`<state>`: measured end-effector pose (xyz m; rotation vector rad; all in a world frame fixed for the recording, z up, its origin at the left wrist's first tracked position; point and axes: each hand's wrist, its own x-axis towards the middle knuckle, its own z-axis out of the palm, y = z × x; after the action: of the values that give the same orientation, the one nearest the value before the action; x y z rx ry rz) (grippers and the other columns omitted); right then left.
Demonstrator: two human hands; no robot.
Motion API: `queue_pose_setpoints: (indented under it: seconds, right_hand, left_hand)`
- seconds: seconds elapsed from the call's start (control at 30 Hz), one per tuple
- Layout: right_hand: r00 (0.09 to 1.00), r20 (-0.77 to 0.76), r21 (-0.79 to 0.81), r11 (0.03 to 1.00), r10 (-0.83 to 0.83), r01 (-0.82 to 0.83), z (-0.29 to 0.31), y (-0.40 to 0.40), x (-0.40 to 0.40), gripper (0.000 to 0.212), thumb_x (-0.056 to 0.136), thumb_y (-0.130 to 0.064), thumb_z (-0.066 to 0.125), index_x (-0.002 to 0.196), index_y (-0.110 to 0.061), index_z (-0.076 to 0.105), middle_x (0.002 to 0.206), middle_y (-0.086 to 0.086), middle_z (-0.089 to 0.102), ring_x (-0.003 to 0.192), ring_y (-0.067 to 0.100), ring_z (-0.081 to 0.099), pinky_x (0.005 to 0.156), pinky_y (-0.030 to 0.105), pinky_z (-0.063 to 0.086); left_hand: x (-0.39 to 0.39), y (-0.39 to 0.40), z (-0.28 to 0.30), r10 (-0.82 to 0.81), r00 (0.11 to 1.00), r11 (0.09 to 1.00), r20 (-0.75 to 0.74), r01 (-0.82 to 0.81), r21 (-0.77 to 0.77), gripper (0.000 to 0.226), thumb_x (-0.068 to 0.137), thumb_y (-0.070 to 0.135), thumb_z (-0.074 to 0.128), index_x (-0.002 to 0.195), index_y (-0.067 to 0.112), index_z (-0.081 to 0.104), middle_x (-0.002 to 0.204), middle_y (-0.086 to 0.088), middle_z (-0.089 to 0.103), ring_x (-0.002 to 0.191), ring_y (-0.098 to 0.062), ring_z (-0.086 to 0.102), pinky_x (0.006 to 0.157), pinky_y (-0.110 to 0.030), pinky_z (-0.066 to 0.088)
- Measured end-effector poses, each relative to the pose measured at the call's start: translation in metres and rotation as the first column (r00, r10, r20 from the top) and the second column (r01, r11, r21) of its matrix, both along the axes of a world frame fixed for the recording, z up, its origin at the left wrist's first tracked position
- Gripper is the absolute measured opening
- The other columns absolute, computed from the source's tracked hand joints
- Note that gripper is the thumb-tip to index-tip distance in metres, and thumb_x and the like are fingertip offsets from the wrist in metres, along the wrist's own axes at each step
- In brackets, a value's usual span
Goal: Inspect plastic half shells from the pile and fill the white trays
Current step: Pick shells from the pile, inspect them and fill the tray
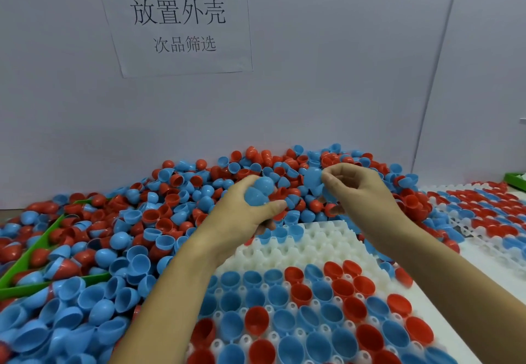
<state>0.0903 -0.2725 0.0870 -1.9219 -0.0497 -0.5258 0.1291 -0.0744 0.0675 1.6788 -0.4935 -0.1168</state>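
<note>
Left hand (250,207): grips blue shells (260,193) | right hand (358,190): pinches blue shell (312,177) | empty pockets of white tray (313,241): directly below, toward body.

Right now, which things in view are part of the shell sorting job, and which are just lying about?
In the job:
left hand, gripping blue shells
right hand, pinching a blue shell
pile of red and blue shells
white tray in front, part filled
filled trays at right

Lying about:
paper sign on the wall
green bin, left
</note>
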Motion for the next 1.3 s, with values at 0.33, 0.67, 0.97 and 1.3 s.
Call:
queue_pose_setpoints:
  seconds: [0.33,0.67,0.97,1.3]
  right_hand:
    - [0.989,-0.122,-0.075,0.993,0.085,-0.095,-0.003,-0.012,0.000,0.020,0.080,-0.040,0.062,0.088,-0.024,0.072,0.079,-0.008,0.072,0.080,0.017,0.069,0.067,0.027,0.055]
    - [0.986,-0.093,-0.131,0.980,0.140,-0.151,-0.014,0.002,0.002,0.011,0.090,-0.027,0.065,0.082,-0.026,0.072,0.078,-0.007,0.073,0.075,0.007,0.069,0.071,0.022,0.050]
    - [0.982,0.092,-0.389,0.914,0.166,-0.118,-0.012,0.014,-0.008,0.023,0.089,-0.018,0.070,0.083,-0.040,0.071,0.090,-0.027,0.069,0.092,-0.003,0.064,0.075,0.014,0.048]
    - [0.997,0.017,-0.115,0.990,0.081,-0.078,-0.006,0.014,-0.005,0.011,0.084,-0.029,0.078,0.093,-0.031,0.073,0.086,-0.020,0.074,0.083,-0.005,0.070,0.064,0.003,0.049]
  left_hand:
    - [0.028,0.110,-0.003,0.699,0.688,0.612,0.196,-0.717,0.334,0.036,0.094,0.011,0.064,0.061,0.011,0.048,0.060,-0.003,0.051,0.054,-0.017,0.045,0.054,-0.027,0.037]
    - [0.013,0.094,0.004,0.633,0.701,0.688,0.330,-0.704,0.178,0.029,0.096,0.013,0.060,0.070,0.002,0.053,0.061,-0.005,0.050,0.053,-0.014,0.040,0.048,-0.024,0.035]
    - [-0.011,0.011,-0.015,-0.211,0.946,0.961,-0.247,0.155,-0.229,0.020,0.099,0.017,0.062,0.117,0.014,0.070,0.085,-0.003,0.066,0.065,-0.011,0.055,0.064,-0.021,0.049]
    - [-0.017,-0.002,-0.015,0.033,0.987,0.999,0.158,-0.028,-0.036,0.021,0.093,0.021,0.069,0.110,0.034,0.065,0.091,0.007,0.072,0.073,-0.007,0.069,0.062,-0.020,0.052]
